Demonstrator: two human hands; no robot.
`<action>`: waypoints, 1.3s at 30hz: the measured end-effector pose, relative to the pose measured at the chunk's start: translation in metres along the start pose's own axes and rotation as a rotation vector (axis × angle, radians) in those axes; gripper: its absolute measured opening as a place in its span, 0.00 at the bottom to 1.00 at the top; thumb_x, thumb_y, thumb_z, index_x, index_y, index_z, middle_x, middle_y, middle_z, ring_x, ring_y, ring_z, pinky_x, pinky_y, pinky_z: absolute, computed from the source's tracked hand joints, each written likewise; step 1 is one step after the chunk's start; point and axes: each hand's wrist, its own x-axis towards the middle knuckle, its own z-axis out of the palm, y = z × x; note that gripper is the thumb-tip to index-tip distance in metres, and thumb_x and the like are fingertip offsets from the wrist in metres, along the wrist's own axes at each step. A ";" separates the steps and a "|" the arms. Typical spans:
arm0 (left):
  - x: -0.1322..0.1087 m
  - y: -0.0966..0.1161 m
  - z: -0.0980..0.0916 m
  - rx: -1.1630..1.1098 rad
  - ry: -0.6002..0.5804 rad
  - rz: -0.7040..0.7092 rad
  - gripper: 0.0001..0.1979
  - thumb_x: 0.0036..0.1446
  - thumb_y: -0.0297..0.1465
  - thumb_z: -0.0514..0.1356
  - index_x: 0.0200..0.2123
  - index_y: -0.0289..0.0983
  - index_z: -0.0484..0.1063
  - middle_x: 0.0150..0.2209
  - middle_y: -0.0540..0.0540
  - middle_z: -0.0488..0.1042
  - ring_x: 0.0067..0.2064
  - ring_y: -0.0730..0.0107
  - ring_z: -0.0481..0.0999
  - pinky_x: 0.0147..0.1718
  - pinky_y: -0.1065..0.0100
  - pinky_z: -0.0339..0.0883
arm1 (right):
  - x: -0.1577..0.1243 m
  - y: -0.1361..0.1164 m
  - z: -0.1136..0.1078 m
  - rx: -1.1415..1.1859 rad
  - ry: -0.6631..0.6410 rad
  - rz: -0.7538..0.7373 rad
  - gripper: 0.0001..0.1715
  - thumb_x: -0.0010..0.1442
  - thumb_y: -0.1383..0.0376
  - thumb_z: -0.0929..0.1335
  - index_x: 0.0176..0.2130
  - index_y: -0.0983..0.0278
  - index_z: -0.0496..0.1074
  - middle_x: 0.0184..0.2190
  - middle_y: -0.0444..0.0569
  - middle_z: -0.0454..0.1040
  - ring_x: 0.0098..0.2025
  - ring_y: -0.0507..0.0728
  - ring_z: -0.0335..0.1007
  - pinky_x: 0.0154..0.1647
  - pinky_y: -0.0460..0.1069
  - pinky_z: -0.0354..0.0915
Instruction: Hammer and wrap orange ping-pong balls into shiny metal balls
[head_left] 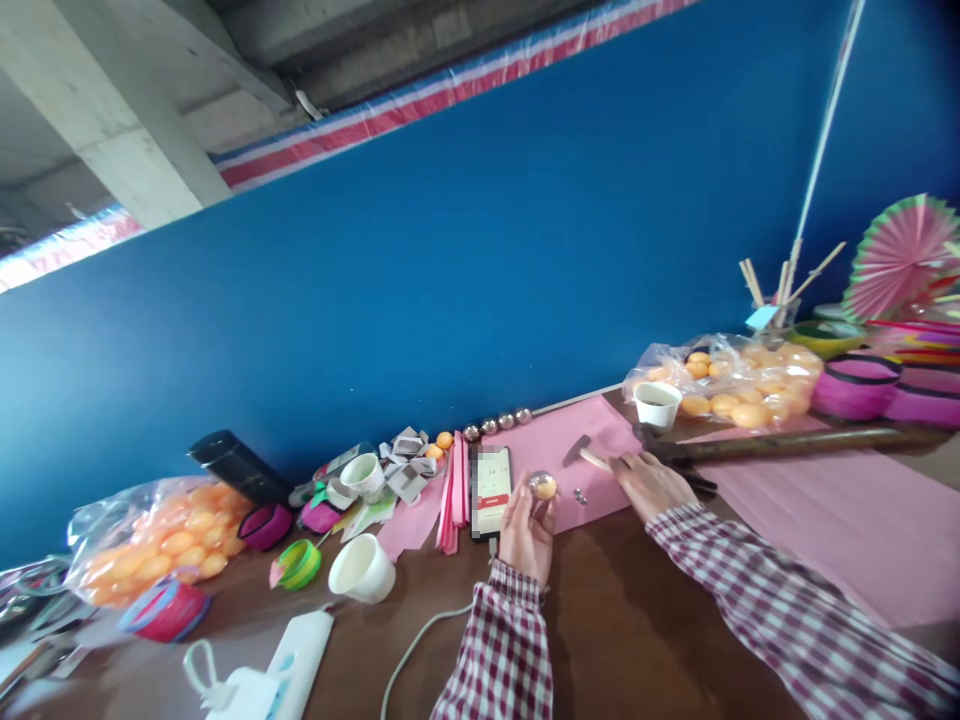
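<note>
My left hand point(527, 535), palm up, grips a small shiny ball point(543, 486) between thumb and fingers. The ball looks silvery, with an orange patch showing. My right hand point(651, 483) lies low over the pink paper point(607, 425). Its fingers are closed on the pale handle of a small dark-headed tool point(577, 450), whose exact kind I cannot make out. Between the hands, some tiny metallic bits point(580, 496) lie on the paper. A phone point(492, 495) with a lit screen is just left of my left hand. Several silvery balls point(497, 424) stand in a row behind it.
A blue partition point(450, 250) rises behind the brown table point(600, 620). Bags of orange balls lie left point(169, 545) and right point(750, 385). White cups point(363, 568), a power strip point(289, 665) and a cable point(420, 635) are left; a long-handled tool point(810, 443) is right.
</note>
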 end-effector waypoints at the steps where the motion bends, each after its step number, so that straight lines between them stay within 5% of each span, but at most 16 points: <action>1: 0.000 0.000 -0.001 -0.006 0.001 -0.004 0.16 0.49 0.31 0.60 0.44 0.39 0.69 0.39 0.45 0.75 0.41 0.69 0.74 0.43 0.68 0.66 | 0.000 0.000 0.002 0.000 0.004 0.011 0.20 0.56 0.75 0.56 0.42 0.64 0.70 0.35 0.56 0.71 0.38 0.60 0.66 0.32 0.50 0.60; 9: 0.002 -0.002 -0.002 -0.005 0.047 0.008 0.17 0.48 0.29 0.61 0.44 0.37 0.68 0.37 0.44 0.75 0.38 0.68 0.76 0.42 0.66 0.67 | -0.006 -0.007 -0.010 0.019 0.242 0.008 0.17 0.58 0.69 0.58 0.46 0.58 0.65 0.31 0.49 0.70 0.32 0.55 0.65 0.25 0.47 0.56; 14: 0.007 -0.004 -0.002 -0.033 0.099 0.061 0.12 0.47 0.28 0.62 0.37 0.33 0.70 0.33 0.43 0.76 0.35 0.70 0.76 0.38 0.70 0.69 | -0.016 -0.022 -0.029 0.113 0.501 -0.139 0.14 0.61 0.63 0.59 0.46 0.58 0.67 0.32 0.45 0.72 0.34 0.51 0.66 0.30 0.45 0.55; 18: 0.006 -0.004 -0.001 -0.046 0.068 0.068 0.12 0.46 0.28 0.63 0.36 0.32 0.71 0.34 0.43 0.76 0.35 0.70 0.76 0.38 0.70 0.69 | -0.020 -0.025 -0.034 0.048 0.468 -0.278 0.17 0.60 0.67 0.60 0.48 0.58 0.65 0.29 0.45 0.72 0.32 0.50 0.65 0.30 0.45 0.55; 24: 0.004 -0.005 -0.001 -0.093 0.104 0.066 0.08 0.47 0.30 0.62 0.31 0.31 0.73 0.32 0.42 0.76 0.36 0.68 0.76 0.39 0.68 0.70 | -0.019 -0.022 -0.033 0.050 0.579 -0.192 0.17 0.60 0.66 0.61 0.49 0.60 0.66 0.28 0.45 0.72 0.30 0.49 0.66 0.28 0.44 0.54; 28: 0.004 -0.005 -0.001 -0.111 0.076 0.050 0.07 0.48 0.29 0.61 0.30 0.31 0.73 0.31 0.43 0.76 0.35 0.69 0.76 0.39 0.68 0.70 | -0.020 -0.025 -0.032 0.022 0.516 -0.290 0.17 0.60 0.65 0.60 0.50 0.59 0.65 0.27 0.45 0.73 0.27 0.49 0.66 0.26 0.45 0.53; 31: 0.004 -0.005 0.000 -0.113 0.104 0.039 0.06 0.49 0.29 0.60 0.29 0.30 0.72 0.31 0.42 0.76 0.35 0.68 0.76 0.37 0.69 0.70 | -0.021 -0.026 -0.031 0.038 0.558 -0.229 0.18 0.60 0.65 0.60 0.50 0.59 0.65 0.27 0.45 0.73 0.27 0.49 0.66 0.26 0.45 0.53; 39: 0.005 -0.004 0.000 -0.108 0.097 0.033 0.09 0.50 0.29 0.59 0.36 0.32 0.71 0.33 0.41 0.76 0.35 0.68 0.76 0.36 0.69 0.70 | -0.021 -0.026 -0.029 0.047 0.572 -0.225 0.18 0.59 0.66 0.60 0.50 0.59 0.66 0.26 0.45 0.72 0.27 0.49 0.66 0.25 0.44 0.53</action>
